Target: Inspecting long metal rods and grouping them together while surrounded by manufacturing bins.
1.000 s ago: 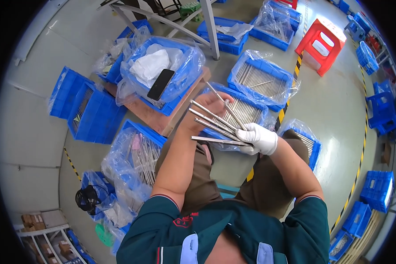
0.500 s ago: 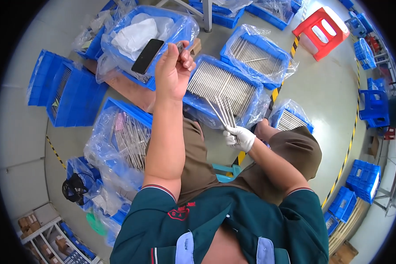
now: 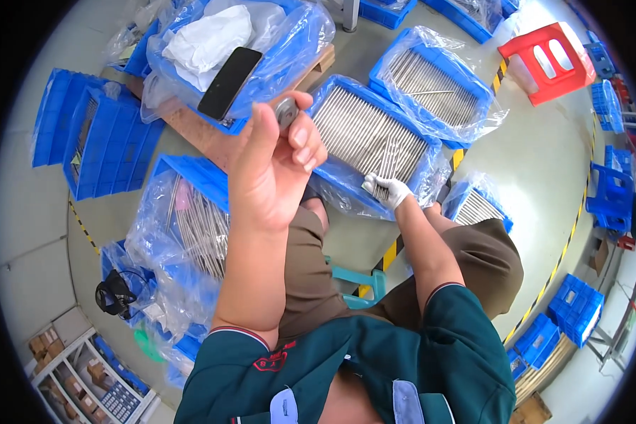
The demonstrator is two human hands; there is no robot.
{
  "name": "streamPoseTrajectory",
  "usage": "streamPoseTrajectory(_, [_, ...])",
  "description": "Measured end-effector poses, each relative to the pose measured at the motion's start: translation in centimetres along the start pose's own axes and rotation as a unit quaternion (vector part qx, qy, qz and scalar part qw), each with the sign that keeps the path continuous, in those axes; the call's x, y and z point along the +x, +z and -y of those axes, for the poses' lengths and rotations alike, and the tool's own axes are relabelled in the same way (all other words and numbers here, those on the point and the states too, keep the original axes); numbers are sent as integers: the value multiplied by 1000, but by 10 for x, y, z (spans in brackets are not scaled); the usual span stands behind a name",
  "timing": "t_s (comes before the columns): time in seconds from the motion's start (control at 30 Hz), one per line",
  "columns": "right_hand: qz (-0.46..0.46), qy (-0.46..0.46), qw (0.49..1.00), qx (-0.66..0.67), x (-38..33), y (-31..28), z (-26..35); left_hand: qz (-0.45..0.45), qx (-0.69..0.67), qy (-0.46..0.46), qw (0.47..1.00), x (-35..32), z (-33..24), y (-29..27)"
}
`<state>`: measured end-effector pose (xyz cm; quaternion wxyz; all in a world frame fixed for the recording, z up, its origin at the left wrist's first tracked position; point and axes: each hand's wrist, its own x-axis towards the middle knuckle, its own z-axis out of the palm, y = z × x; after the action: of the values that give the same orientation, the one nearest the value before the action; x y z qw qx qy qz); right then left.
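Starting at the far left, a stack of empty blue crates (image 3: 95, 138) stands on the grey floor (image 3: 544, 162). Near it to the right, a blue bin lined with clear plastic (image 3: 191, 219) holds long metal rods lying lengthwise.

Left hand (image 3: 272, 166): bare, raised high in front of the person, fingers curled and pinched around a small grey metal piece (image 3: 286, 112) held between thumb and fingertips. What kind of piece it is cannot be told from here.

Behind the left hand, a plastic-lined blue bin (image 3: 261, 63) rests on a wooden pallet (image 3: 191, 131). A white cloth (image 3: 208, 39) and a black phone (image 3: 230, 83) lie on top of this bin.

Centre: a wide blue tray (image 3: 374, 138) lined with plastic is filled with thin metal rods laid side by side. It sits on the floor just beyond the person's knees.

Right hand (image 3: 387, 191): in a white glove, lowered to the near edge of this tray, closed around a small bundle of thin rods (image 3: 389, 159) that stand up from the fist and fan out slightly over the tray.

Farther right, a second rod-filled tray (image 3: 431, 88) lies on the floor, and a smaller one (image 3: 480, 205) sits beside the right knee. A red plastic stool (image 3: 555, 60) stands at the far right, with more blue crates (image 3: 611, 191) along the right edge.
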<state>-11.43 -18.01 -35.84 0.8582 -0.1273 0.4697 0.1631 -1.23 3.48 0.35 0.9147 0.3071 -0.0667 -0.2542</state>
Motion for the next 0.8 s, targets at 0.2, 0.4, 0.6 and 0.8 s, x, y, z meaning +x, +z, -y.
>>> streamPoseTrajectory(0.2, [17,-27,999,2,42,16,23,27,1,-15,1000,4,0,-2])
streamPoseTrajectory(0.4, [-67,-48,996,-46,68,38,33,54,1,-37,998,7,-3,-9])
streamPoseTrajectory(0.6, [-222,-98,899,-364,82,45,44,64,-7,-42,997,7,-6,-12])
streamPoseTrajectory(0.8, [-318,-110,480,-810,81,41,68,55,-6,-31,998,5,-7,-12])
